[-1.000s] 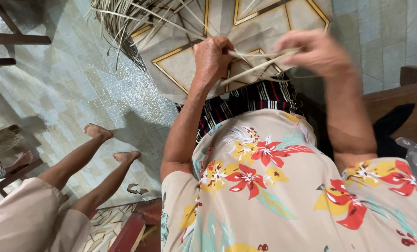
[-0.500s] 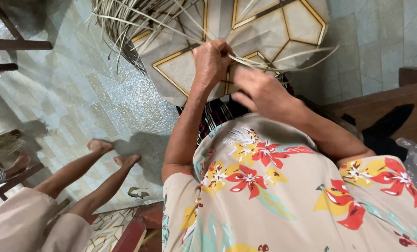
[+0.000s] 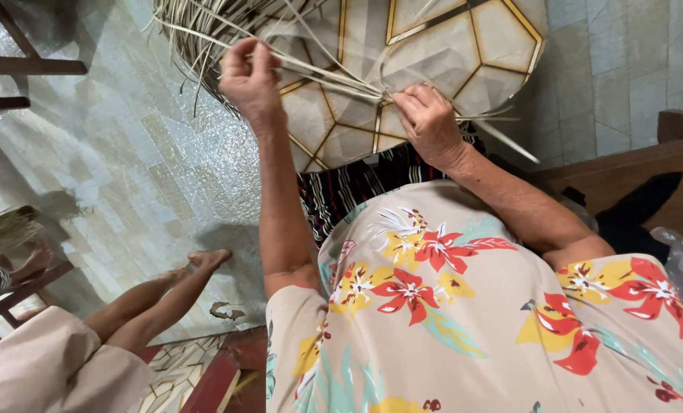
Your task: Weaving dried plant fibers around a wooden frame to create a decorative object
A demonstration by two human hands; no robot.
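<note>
1. Head view: left hand at 11 o'clock grips pale straw strands, pulled tight.
2. Right hand at 1 o'clock pinches where they cross.
3. Risk, I think: a dry strand can snap, or the pinch slip.
4. Loose fringe may tangle.

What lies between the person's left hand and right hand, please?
In the head view, taut pale straw strands run from the left hand to the right hand.

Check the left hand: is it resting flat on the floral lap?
No: the left hand is raised, pinching pale straw strands pulled away from the right hand.
</note>
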